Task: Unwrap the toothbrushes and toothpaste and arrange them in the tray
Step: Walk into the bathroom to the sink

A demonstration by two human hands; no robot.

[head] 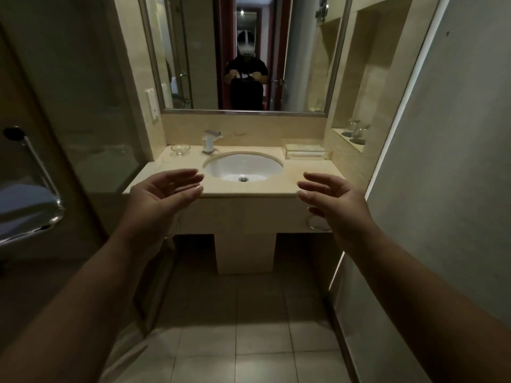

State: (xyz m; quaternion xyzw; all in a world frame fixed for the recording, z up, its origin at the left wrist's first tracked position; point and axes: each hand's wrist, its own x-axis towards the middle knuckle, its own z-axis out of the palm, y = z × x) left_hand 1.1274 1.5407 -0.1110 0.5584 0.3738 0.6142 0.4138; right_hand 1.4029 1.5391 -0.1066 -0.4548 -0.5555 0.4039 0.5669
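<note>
Left hand (163, 194), right hand (333, 199) (palms facing)

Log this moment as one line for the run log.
stage: before pickup | left hand: open, empty | right hand: open, empty | tray: back right of counter, untouched

Tray (307, 156): a shallow, pale rectangular holder standing flat at the back right corner of the countertop (166, 168), to your right of the basin (243, 165) and close against the backsplash (243, 131). Packets (302, 147): pale, flat items lying lengthwise in the tray. From where you stand they are too dim and small to tell toothbrush from toothpaste, or wrapped from unwrapped.
</note>
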